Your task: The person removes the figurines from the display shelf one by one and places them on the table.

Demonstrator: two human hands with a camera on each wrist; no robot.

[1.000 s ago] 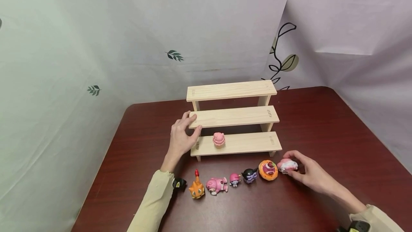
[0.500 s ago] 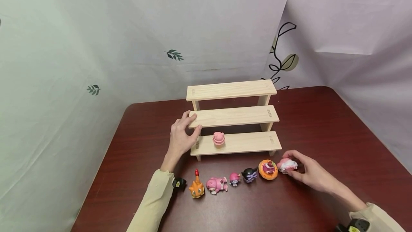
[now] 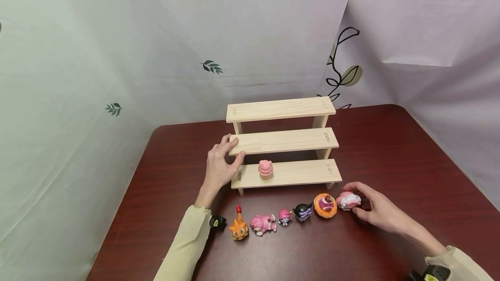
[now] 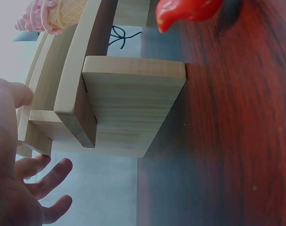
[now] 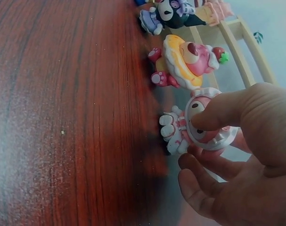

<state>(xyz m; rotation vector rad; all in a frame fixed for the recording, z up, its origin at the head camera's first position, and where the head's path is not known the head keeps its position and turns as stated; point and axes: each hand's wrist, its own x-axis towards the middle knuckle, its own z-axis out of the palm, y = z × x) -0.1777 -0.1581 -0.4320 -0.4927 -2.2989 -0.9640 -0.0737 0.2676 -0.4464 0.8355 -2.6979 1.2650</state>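
My left hand (image 3: 222,166) grips the left end of the middle step of a three-tier wooden display stand (image 3: 287,142). In the left wrist view the left thumb (image 4: 22,94) lies against one edge of that step, with fingers round its other side. A pink ice-cream-cone figurine (image 3: 265,168) stands on the lowest step, left of its middle. At the right end of a row of figurines, my right hand (image 3: 380,211) holds a pink figurine with white trim (image 5: 204,117) on the table, its thumb in front of the face and fingers behind.
Left of the right hand stands a figurine in an orange ring (image 3: 325,206). Farther left are a black-headed figurine (image 3: 303,212), a small pink one (image 3: 285,217), a pink bear (image 3: 263,224) and an orange figurine with a red-tipped tail (image 3: 239,229). A curtain hangs behind the table (image 3: 175,159).
My right thumb has shifted slightly back along the pink and white figurine. The left hand, the stand and the other figurines keep their places.
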